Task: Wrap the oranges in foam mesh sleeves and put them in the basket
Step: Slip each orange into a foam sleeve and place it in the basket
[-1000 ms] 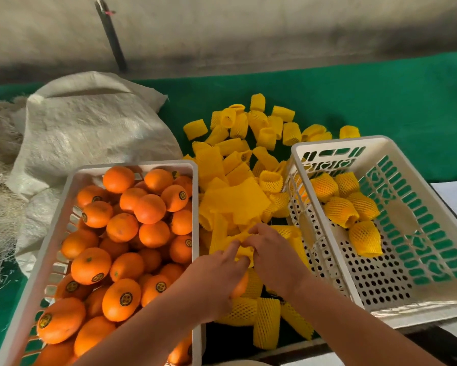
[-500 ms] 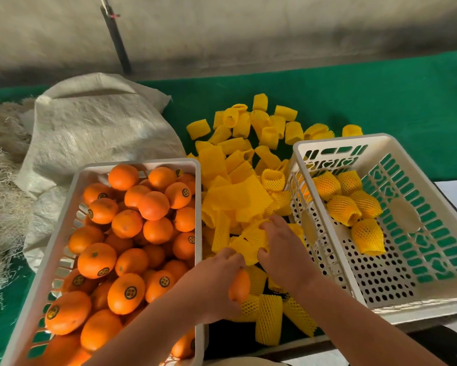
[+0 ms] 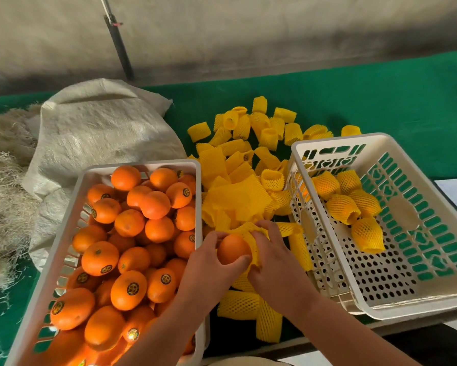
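White baskets point(image 3: 430, 299), two: left basket point(image 3: 63, 262) heaped with oranges, right held five wrapped oranges point(image 3: 342, 208). Sleeve pile point(image 3: 238, 196) between. Left hand point(image 3: 209, 270) gripped one orange point(image 3: 232, 248); right hand point(image 3: 273, 262) pinched sleeve point(image 3: 250, 233) against it.

An orange point(image 3: 232, 248) is gripped by the left hand point(image 3: 209, 270); a yellow foam sleeve point(image 3: 251, 240) at its three o'clock is pinched by the right hand point(image 3: 275, 262).
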{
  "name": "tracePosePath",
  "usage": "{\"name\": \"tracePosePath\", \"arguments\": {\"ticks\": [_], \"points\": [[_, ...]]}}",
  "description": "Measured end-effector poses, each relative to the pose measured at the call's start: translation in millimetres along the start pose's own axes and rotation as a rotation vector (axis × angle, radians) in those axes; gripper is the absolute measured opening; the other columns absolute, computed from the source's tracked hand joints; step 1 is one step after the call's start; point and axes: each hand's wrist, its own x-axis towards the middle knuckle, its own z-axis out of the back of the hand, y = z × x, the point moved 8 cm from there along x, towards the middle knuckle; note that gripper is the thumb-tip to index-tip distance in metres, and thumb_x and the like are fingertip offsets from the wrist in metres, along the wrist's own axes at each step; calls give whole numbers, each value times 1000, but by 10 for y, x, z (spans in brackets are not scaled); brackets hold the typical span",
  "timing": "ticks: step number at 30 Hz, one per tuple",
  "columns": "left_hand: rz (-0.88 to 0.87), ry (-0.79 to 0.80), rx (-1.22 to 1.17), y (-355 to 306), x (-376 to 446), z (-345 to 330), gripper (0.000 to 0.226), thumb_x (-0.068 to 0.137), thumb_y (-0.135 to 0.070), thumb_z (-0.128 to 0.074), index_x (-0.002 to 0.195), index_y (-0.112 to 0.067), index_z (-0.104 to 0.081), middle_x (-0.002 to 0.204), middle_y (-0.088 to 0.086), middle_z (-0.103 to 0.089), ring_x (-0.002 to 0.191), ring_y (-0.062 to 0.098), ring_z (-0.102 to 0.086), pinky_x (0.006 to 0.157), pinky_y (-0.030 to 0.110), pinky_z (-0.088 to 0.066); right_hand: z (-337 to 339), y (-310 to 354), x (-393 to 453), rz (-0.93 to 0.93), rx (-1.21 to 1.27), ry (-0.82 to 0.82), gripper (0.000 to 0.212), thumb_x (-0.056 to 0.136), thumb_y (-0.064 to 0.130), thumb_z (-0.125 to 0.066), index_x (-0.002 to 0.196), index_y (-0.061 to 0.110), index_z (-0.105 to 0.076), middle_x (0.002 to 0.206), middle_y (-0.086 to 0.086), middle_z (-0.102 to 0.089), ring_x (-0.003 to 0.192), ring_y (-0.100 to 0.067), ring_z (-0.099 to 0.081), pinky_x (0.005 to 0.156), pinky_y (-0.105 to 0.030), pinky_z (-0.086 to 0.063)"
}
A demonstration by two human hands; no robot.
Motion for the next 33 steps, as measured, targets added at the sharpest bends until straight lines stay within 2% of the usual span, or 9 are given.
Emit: {"name": "tracePosePath", "arguments": {"ticks": [5, 10, 16, 19, 22, 25, 28, 31, 33], "points": [[-45, -23, 51, -37, -97, -45, 64, 74, -68, -78, 124, -48, -45, 114, -26, -58, 92, 2, -66, 71, 17, -60, 13, 103, -100, 28, 30, 1, 55, 97, 29, -70, 144, 28, -41, 162, 20, -8, 111, -11, -58, 74, -4, -42], [-61, 86, -71, -64, -128, -90, 66, 74, -54, -81, 130, -49, -46, 116, -26, -60, 103, -14, -57, 70, 9, -53, 87, 181, -186, 48, 54, -7, 53, 97, 28, -69, 142, 31, -40, 161, 23, -8, 106, -11, -58, 73, -4, -42], [-90, -258, -40, -124, -196, 81, 61, 67, -69, -77, 116, -57, -43, 109, -28, -63, 97, -6, -64, 68, 11, -53, 169, 496, -304, 164, 46, -46, 52, 94, 17, -61, 141, 32, -42, 160, 23, -16, 109, 3, -53, 86, -2, -43], [-128, -401, 65, -113, -234, 151, 67, 70, -68, -75, 125, -49, -42, 118, -24, -52, 108, 2, -57, 83, 23, -52, 192, 610, -375, 217, 62, -28, 64, 96, 22, -57, 154, 36, -35, 159, 25, -17, 120, 8, -47, 93, -1, -40], [-165, -443, 65, -88, -251, 215, 71, 70, -58, -79, 130, -45, -43, 124, -19, -47, 116, 6, -51, 89, 33, -54, 286, 672, -447, 297, 66, -30, 61, 93, 30, -60, 151, 41, -41, 156, 24, -24, 112, 4, -52, 82, -7, -48], [-175, -403, 13, -64, -244, 264, 77, 66, -47, -84, 125, -57, -36, 119, -26, -55, 110, 3, -59, 73, 23, -59, 451, 605, -508, 236, 205, -132, 51, 89, 42, -68, 137, 45, -53, 144, 20, -36, 112, -8, -56, 78, -16, -52], [-196, -352, -41, -73, -247, 243, 90, 63, -33, -88, 124, -65, -31, 120, -37, -52, 110, -8, -58, 59, 10, -54, 590, 449, -447, 58, 315, -259, 74, 82, 62, -73, 146, 42, -41, 144, 18, -37, 125, -11, -51, 89, -21, -50], [-203, -314, -51, -128, -277, 148, 89, 70, -33, -85, 123, -71, -25, 122, -48, -41, 107, -4, -56, 60, 11, -55, 502, 431, -289, -44, 327, -148, 107, 72, 79, -70, 157, 50, -12, 150, 25, -31, 141, 3, -34, 106, -23, -40], [-240, -302, 1, -168, -292, 92, 90, 76, -29, -87, 123, -72, -23, 122, -50, -39, 106, -5, -55, 62, 9, -52, 420, 448, -235, -79, 349, -88, 115, 67, 80, -71, 156, 57, -1, 153, 26, -28, 142, 8, -28, 112, -22, -34]]}}
